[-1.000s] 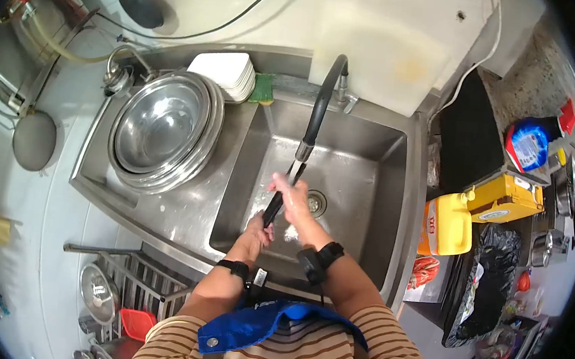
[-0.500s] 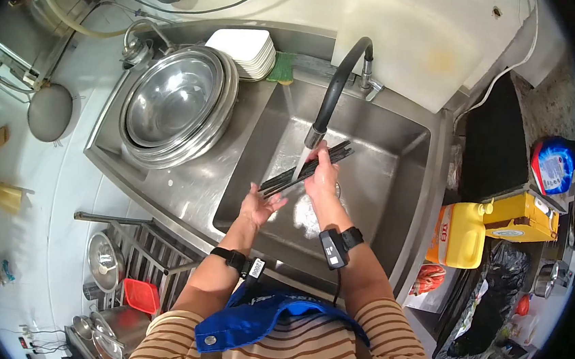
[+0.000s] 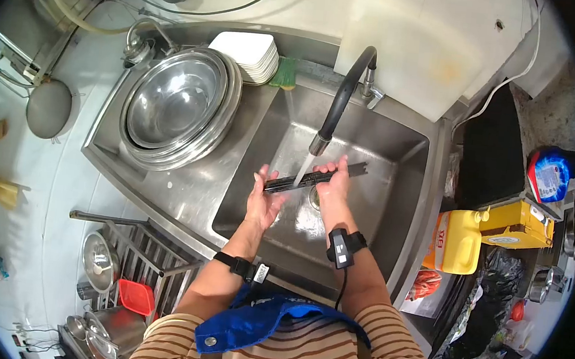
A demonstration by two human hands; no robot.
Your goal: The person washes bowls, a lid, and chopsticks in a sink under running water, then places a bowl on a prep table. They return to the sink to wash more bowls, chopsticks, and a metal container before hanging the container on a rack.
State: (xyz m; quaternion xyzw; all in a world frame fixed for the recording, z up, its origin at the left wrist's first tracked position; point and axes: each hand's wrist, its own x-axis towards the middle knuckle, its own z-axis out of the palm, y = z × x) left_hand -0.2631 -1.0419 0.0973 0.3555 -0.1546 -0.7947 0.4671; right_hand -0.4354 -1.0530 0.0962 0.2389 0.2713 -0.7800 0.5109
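Over the sink (image 3: 380,215), a bundle of black chopsticks (image 3: 294,181) lies nearly level under running water. My right hand (image 3: 334,182) is closed around the bundle toward its right end. At the left end, my left hand (image 3: 264,201) touches the chopstick tips with its palm and fingers, the fingers stretched out and apart. Water falls on the middle of the bundle from the black-necked faucet (image 3: 344,99). Part of the bundle is hidden behind the right fingers.
Nested steel bowls (image 3: 176,105) stand on the left drainboard, with stacked white trays (image 3: 247,51) and a green brush (image 3: 284,74) behind. Yellow jug (image 3: 461,241) and yellow box (image 3: 520,222) are at right. A metal rack (image 3: 148,253) stands lower left.
The bundle has turned from a steep slant to nearly level. My left hand has risen with its fingers pointing up, and my right hand has shifted slightly right and down.
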